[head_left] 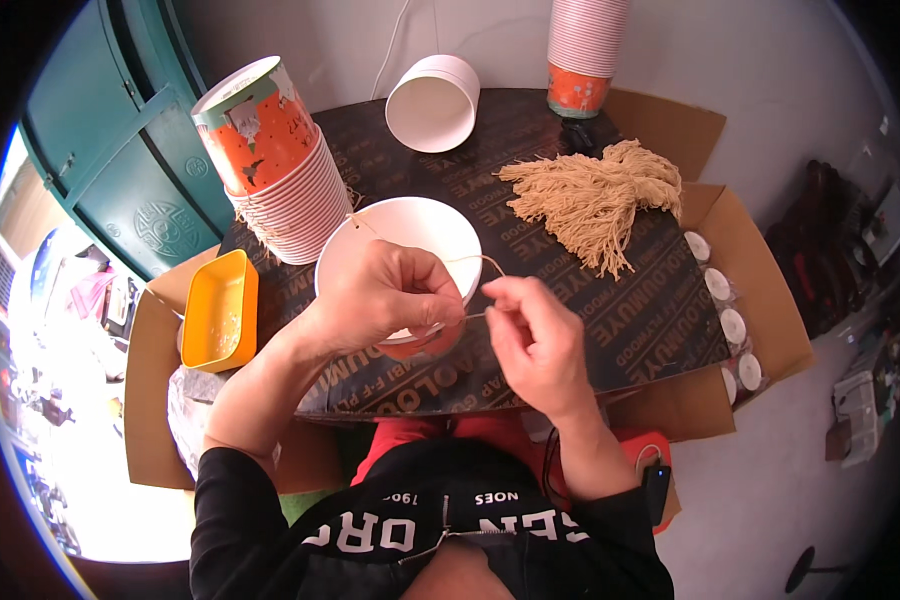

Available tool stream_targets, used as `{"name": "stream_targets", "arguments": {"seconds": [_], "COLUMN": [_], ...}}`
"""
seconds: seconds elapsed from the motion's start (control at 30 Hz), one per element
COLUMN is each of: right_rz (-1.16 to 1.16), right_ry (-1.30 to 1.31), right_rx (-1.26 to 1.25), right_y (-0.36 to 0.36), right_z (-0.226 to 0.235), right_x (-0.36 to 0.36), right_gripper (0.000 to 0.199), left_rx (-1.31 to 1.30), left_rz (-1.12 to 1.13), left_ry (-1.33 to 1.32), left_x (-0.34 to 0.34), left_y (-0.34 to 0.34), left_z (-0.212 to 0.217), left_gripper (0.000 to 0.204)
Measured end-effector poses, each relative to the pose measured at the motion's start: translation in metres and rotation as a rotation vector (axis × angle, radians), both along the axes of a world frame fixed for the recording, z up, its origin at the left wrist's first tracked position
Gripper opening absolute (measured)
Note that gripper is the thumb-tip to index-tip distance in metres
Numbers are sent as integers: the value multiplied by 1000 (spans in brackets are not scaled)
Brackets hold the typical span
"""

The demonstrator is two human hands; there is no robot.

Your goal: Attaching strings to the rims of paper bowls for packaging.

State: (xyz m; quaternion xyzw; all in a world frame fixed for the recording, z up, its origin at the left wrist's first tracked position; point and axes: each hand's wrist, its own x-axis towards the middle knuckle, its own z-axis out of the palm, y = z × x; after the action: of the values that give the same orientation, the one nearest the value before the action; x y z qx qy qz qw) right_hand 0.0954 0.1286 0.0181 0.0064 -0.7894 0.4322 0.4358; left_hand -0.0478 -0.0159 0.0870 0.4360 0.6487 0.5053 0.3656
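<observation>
The left grip (pixel 390 290) and right grip (pixel 538 335) sit just beside each other, each pinching thin cord (pixel 494 264) between thumb and fingertips — a loop arches above. Beneath and beyond the left grip, its rim partly hidden, is a white-lined bucket (pixel 425 222). The step looks like knotting; the next move seems to call for drawing the cord snug. Left of the grips: a yellow tray (pixel 245 310), then stacked buckets (pixel 290 205). Farther, right, a cord bundle (pixel 600 195) covers desk (pixel 645 315) space — apparently not blocking the grips.
</observation>
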Motion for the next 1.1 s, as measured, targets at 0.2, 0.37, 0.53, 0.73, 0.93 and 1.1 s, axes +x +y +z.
{"name": "stream_targets", "arguments": {"seconds": [0.2, 0.37, 0.53, 0.73, 0.93, 1.1], "right_rz": [85, 255, 140, 101, 97, 65], "right_ry": [160, 156, 91, 8, 26, 111], "right_rx": [197, 299, 190, 255, 258, 254], "right_y": [13, 12, 19, 17, 10, 2], "right_z": [28, 43, 34, 24, 16, 12], "right_x": [-8, -32, -42, -17, -21, -21], "right_gripper": [31, 25, 18, 13, 15, 17], "left_rx": [-29, 63, 23, 11, 29, -6], "left_rz": [-33, -59, -5, 17, -18, 21], "left_ry": [-38, 84, -43, -51, -55, -36], "left_x": [-2, -3, -4, -5, -7, -6], "left_y": [1, 4, 5, 4, 5, 6], "left_z": [-3, -9, -6, -3, -7, -3], "left_gripper": [9, 9, 9, 8, 6, 7]}}
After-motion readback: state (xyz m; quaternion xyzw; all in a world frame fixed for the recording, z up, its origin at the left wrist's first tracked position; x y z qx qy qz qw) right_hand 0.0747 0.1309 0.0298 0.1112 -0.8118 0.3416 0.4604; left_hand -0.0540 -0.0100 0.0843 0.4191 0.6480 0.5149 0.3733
